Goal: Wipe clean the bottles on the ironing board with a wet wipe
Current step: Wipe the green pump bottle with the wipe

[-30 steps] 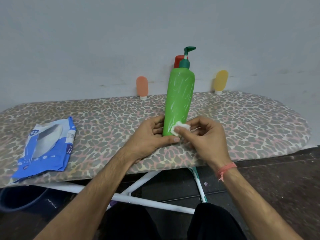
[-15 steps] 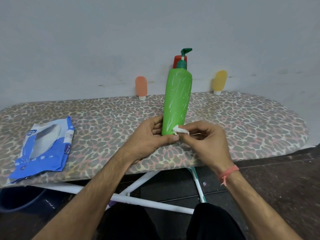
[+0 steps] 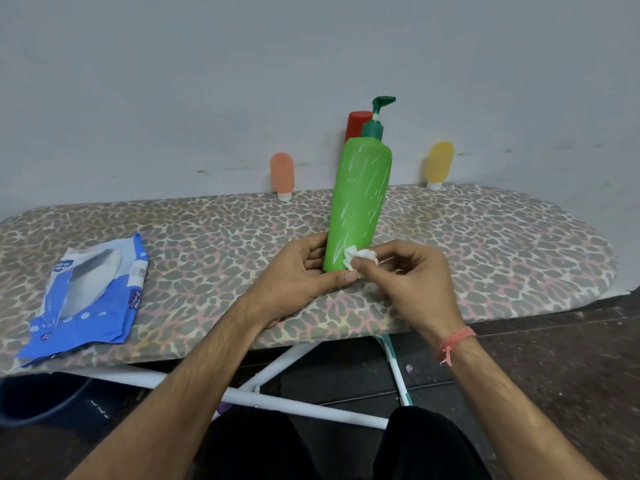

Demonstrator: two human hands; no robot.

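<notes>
Between both hands on the ironing board (image 3: 485, 244), the green pump bottle (image 3: 360, 202), gripped by the left hand (image 3: 298, 275), has tipped back slightly while the right hand (image 3: 412, 275), pinching the wet wipe (image 3: 358, 256), keeps wiping its base.

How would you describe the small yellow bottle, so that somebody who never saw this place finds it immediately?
Start at the leopard-print ironing board and follow its far edge along the grey wall. Right of the tall green pump bottle stands a small yellow bottle, upside down on its white cap. The similar small orange bottle stands left of the pump bottle; only this one is yellow.
</notes>
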